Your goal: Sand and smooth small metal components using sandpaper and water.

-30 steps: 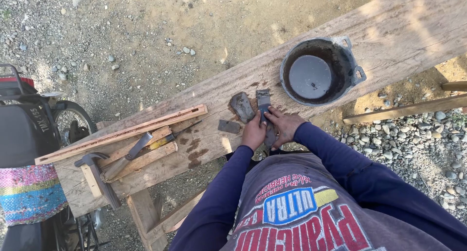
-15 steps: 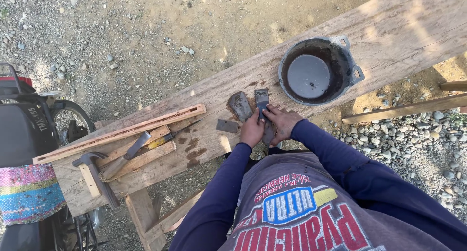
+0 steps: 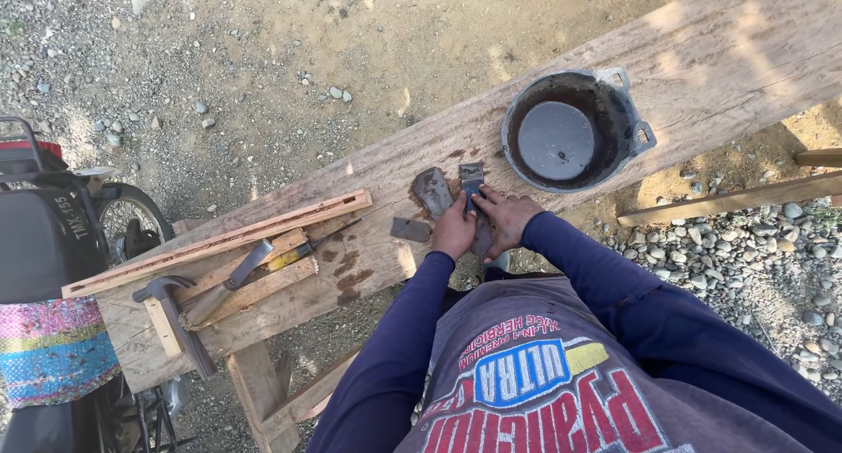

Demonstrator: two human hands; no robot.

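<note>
On a rough wooden plank point(image 3: 702, 58), both my hands press down on a flat dark metal blade point(image 3: 472, 178) lying lengthwise. My left hand point(image 3: 454, 230) covers its near left side. My right hand point(image 3: 504, 218) lies over it with the fingers stretched forward. Only the blade's far end shows beyond my fingers. A dark grey wedge-shaped metal piece point(image 3: 432, 191) lies just left of the blade. A small flat metal plate point(image 3: 410, 230) sits left of my left hand.
A black round pot point(image 3: 572, 130) holding liquid stands on the plank to the right. To the left lie long wooden strips point(image 3: 219, 241), a hammer point(image 3: 178, 320) and a bladed tool point(image 3: 230, 283). A motorbike point(image 3: 48, 242) is parked at far left. Gravel surrounds the bench.
Both hands have edged slightly forward along the blade. Everything else is where it was.
</note>
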